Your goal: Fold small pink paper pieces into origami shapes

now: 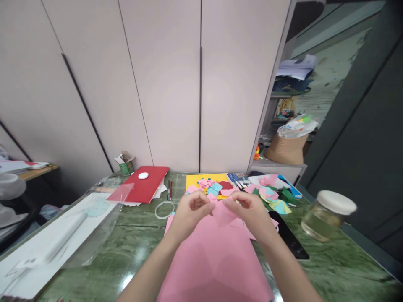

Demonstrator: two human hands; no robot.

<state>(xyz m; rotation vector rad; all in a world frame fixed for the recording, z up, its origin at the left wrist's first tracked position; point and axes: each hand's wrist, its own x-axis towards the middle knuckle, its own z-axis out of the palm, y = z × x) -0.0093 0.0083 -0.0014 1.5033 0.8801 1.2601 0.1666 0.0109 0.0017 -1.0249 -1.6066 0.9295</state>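
Note:
A small piece of pink paper (223,214) is held up between both hands, above a large pink sheet (217,260) on the table. My left hand (195,209) pinches its left edge between thumb and fingers. On the opposite side, my right hand (247,207) grips the paper the same way, thumb toward me. Behind the hands lie pink and blue paper bits (215,188) on a yellow sheet (192,180). Crumpled green, pink and yellow paper scraps (280,205) are heaped to the right.
A lidded glass jar (324,218) stands at the right, near a black tablet (291,239). Left of my hands are a clear ring (164,209), a red folder (147,184) and a white board (40,247) under plastic. Cabinet doors (163,84) rise behind the green table (135,239).

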